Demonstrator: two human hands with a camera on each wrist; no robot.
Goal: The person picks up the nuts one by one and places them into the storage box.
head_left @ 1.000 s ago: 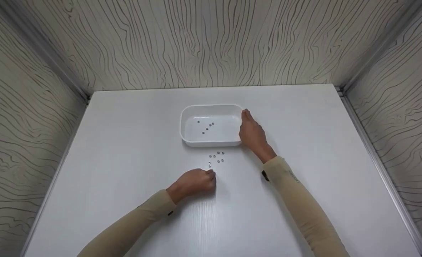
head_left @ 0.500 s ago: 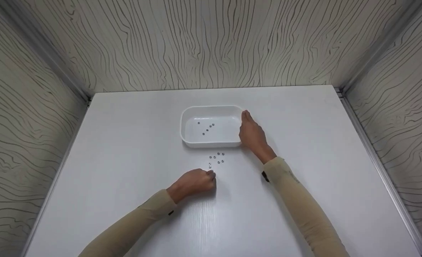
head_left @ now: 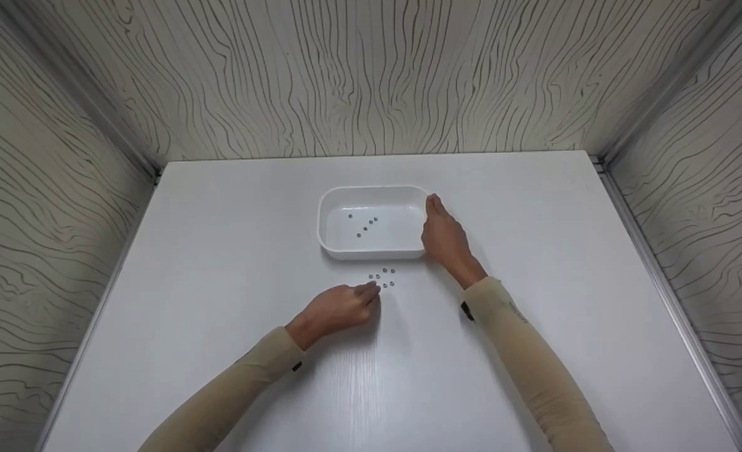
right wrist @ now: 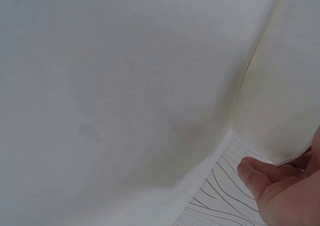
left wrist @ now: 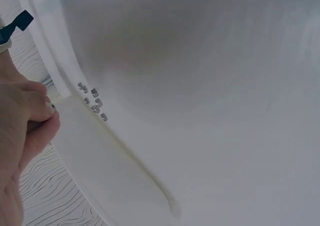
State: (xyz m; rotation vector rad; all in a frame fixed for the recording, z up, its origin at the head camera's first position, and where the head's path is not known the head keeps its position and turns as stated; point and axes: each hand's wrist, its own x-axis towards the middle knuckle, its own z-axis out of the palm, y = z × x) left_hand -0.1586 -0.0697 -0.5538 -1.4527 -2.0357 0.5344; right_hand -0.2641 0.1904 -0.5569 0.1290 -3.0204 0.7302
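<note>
Left hand (head_left: 339, 307) lay knuckles-up on the smooth white table (head_left: 220, 263), fingers curled, fingertips (head_left: 371, 290) bunched at the near edge of a loose cluster of nuts (head_left: 383, 276). Could not tell whether a nut was pinched between them; in the left wrist view only thumb and a bent finger (left wrist: 35, 110) showed, pressed together, the small, shiny, metallic nuts (left wrist: 94, 101) just beyond.

Right hand (head_left: 444, 235) rested flat against the right end wall of the tray (head_left: 371, 251), fingers straight and together, tips up at the far corner. In the right wrist view, a fingertip (right wrist: 260, 178) touched the tray's rounded edge (right wrist: 280, 136).

Tray: white glossy plastic, rectangular with rounded corners, shallow, standing mid-table. A few more nuts (head_left: 365, 225) lay scattered on its floor, left of centre. Cluster sat on the table just in front of the tray's near wall, apart from it.

Beige sleeves (head_left: 534, 364) covered both forearms. Pale panels (head_left: 371, 75) with dark wavy wood-grain lines enclosed the table on three sides.
</note>
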